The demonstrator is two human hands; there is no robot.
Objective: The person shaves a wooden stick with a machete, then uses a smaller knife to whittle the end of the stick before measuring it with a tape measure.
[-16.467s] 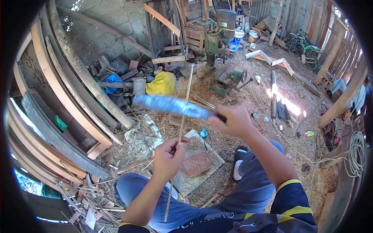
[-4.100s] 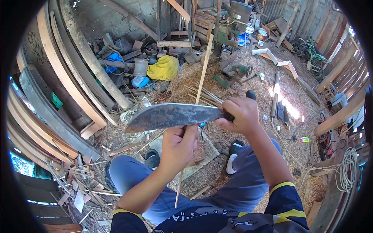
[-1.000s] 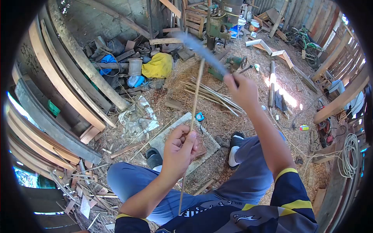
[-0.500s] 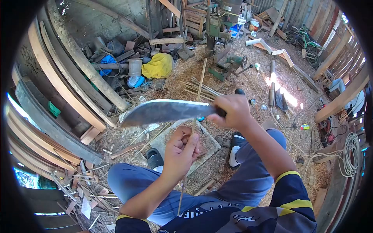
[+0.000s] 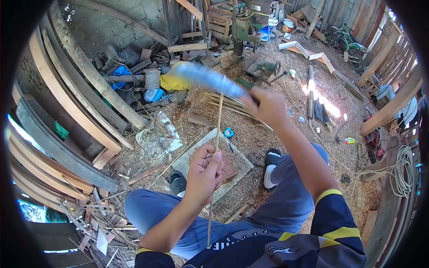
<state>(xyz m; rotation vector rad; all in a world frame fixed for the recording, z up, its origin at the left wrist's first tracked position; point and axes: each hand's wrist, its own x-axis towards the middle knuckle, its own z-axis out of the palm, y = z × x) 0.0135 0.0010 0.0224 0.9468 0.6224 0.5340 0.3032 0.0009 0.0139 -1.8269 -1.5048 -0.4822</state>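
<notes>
My left hand (image 5: 205,172) pinches a long, thin wooden stick (image 5: 219,119) between thumb and fingers. The stick stands nearly upright, its lower end reaching down to my lap. My right hand (image 5: 270,107) is closed round the grip of a machete (image 5: 203,77), mostly hiding the handle. Motion blurs the wide blade, which points up and left and overlaps the upper end of the stick in this view. Below my left hand lies a flat slab (image 5: 243,164) between my feet, with a small teal tape measure (image 5: 228,132) at its far edge. More thin sticks (image 5: 234,109) lie on the ground beyond.
Curved planks (image 5: 73,100) lean along the left side. A green machine (image 5: 248,33) stands at the back, near a yellow sack (image 5: 174,83) and scrap. Wood scraps (image 5: 96,214) litter the left floor. Coiled rope (image 5: 404,172) hangs at the right; a small bike (image 5: 353,49) stands far right.
My right hand has lifted the machete slightly upward, its blade swinging from level to tilted up and away. My left hand keeps its grip, and the stick's top has shifted left.
</notes>
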